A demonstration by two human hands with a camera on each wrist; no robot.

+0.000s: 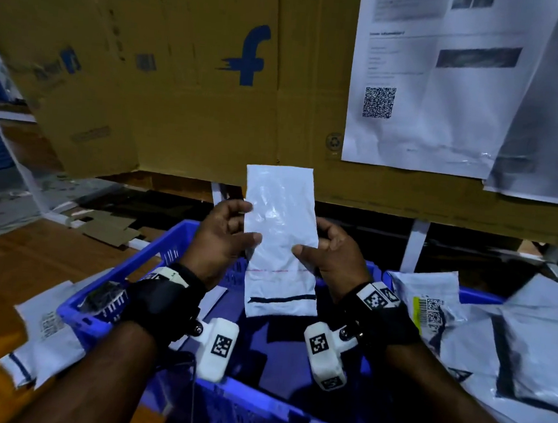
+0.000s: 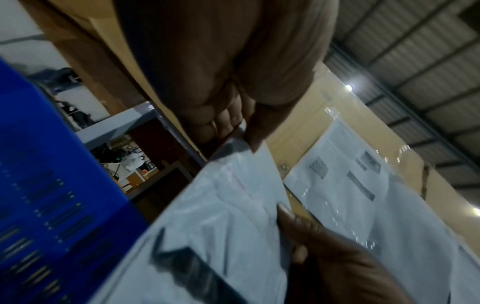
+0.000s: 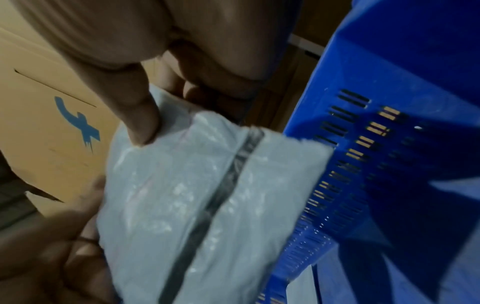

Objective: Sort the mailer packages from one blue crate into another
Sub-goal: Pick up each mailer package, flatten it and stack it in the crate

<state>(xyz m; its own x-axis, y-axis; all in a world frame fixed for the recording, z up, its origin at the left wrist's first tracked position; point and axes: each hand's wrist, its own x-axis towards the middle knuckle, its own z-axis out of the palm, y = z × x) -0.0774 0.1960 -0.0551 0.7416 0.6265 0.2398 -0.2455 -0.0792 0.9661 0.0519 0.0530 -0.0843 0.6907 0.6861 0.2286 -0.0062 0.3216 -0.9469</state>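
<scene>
I hold a white mailer (image 1: 280,224) upright over the middle blue crate (image 1: 153,258), its black stripe at the lower end. My left hand (image 1: 245,223) pinches its left edge and my right hand (image 1: 312,239) pinches its right edge, thumbs on the near face. In the left wrist view the left hand (image 2: 246,131) pinches the mailer (image 2: 233,205) beside the crate wall (image 2: 39,185). In the right wrist view the right thumb (image 3: 142,127) presses the mailer (image 3: 194,195) next to the crate (image 3: 389,123). A second blue crate (image 1: 478,293) on the right is heaped with mailers (image 1: 430,303).
A tall cardboard wall (image 1: 212,112) with a blue logo stands close behind the crates. Printed sheets (image 1: 414,88) with a QR code hang on it at the right. A mailer (image 1: 44,336) lies outside the middle crate on the wooden table (image 1: 15,274). Flattened cardboard (image 1: 109,228) lies behind.
</scene>
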